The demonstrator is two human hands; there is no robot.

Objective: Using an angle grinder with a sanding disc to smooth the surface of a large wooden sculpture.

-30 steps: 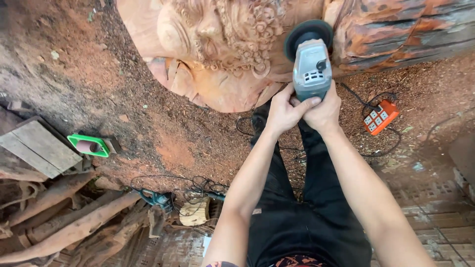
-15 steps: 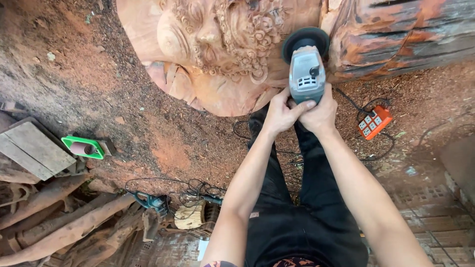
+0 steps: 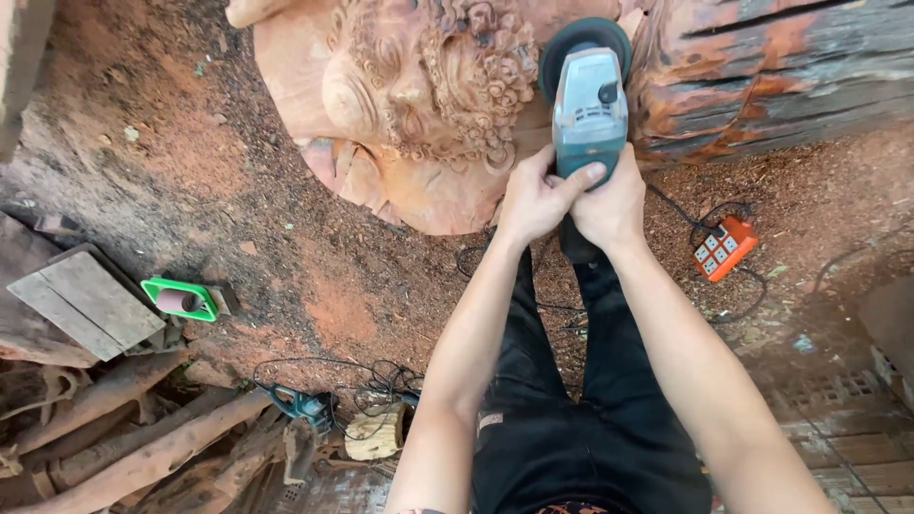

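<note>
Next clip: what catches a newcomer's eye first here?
Top centre, a reddish wood carving with curly hair dominates. Against its right edge, the left hand and right hand grip a grey-teal grinder. An orange power strip lies on the sawdust at right.

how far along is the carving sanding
Looks done: the face and curls on the wood carving are already shaped. In hand: both the left hand and right hand grip the angle grinder, its disc at the carving's right edge. Left: the log beside it is rough and cracked.
</note>
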